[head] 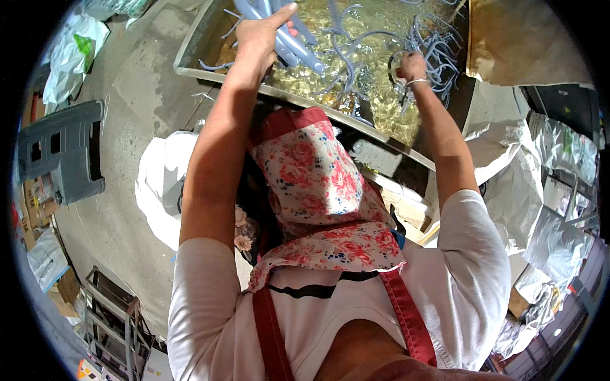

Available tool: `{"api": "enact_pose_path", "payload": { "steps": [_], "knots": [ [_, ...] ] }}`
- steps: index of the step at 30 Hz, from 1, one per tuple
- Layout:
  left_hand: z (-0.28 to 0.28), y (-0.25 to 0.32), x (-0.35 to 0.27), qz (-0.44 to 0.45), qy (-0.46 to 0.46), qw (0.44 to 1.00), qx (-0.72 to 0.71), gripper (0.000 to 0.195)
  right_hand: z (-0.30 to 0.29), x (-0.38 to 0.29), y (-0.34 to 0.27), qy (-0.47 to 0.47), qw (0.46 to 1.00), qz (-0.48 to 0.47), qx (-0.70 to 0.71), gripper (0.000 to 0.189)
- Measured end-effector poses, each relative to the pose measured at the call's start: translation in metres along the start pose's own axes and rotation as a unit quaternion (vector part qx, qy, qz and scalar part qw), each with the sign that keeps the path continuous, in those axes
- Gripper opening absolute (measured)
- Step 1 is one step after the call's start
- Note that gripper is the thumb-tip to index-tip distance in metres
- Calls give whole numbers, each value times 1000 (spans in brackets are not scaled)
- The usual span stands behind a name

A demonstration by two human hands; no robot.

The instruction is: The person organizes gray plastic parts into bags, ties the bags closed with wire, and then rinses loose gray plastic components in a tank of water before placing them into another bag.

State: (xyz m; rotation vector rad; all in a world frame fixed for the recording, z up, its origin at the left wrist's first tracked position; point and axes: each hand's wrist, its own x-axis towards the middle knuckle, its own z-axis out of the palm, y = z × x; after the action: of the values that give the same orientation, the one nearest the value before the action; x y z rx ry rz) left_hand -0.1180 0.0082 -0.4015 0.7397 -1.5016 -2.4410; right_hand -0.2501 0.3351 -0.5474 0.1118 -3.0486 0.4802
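Note:
My left hand (261, 34) grips a bundle of smooth blue-grey tubes (298, 50) over the left part of a metal-rimmed water tank (305, 101). Their ends slant down towards the water. On the right side of the tank, my right hand (412, 67) is low at the water, its fingers curled and partly hidden. A dark curved edge (391, 69) shows beside those fingers; what it belongs to is unclear. Right next to this hand lies a tangle of thin blue-grey strands (438, 52). More loose strands (350, 71) trail through the rippling water between my hands.
A brown sheet or board (529, 43) borders the tank's right side. White plastic bags stand at left (159, 181) and right (512, 190). On the concrete floor (128, 95) are a grey plastic seat-like piece (71, 152) and a metal frame (114, 324). My floral apron (310, 166) hangs near the tank's rim.

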Motion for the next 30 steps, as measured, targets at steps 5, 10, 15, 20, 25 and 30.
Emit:
{"api": "enact_pose_path", "payload": {
  "steps": [5, 10, 15, 20, 25, 30],
  "knots": [
    [1, 11, 7, 29, 112, 993, -22, 14, -49, 27, 18, 153, 985, 31, 78, 30],
    [12, 18, 0, -14, 55, 998, -9, 13, -53, 46, 42, 231, 948, 174, 130, 26],
    [4, 17, -12, -23, -33, 999, 35, 22, -49, 50, 35, 321, 920, 200, 101, 25],
    [28, -12, -25, -100, -93, 990, 37, 23, -77, 83, 37, 332, 909, 109, 225, 30],
    [13, -19, -7, -67, -108, 991, -42, 29, -124, 60, -36, -16, 766, -25, 642, 20],
    [3, -21, -2, -83, -235, 968, -34, 38, -133, 17, -129, -108, 879, -64, 460, 17]
  ]
}}
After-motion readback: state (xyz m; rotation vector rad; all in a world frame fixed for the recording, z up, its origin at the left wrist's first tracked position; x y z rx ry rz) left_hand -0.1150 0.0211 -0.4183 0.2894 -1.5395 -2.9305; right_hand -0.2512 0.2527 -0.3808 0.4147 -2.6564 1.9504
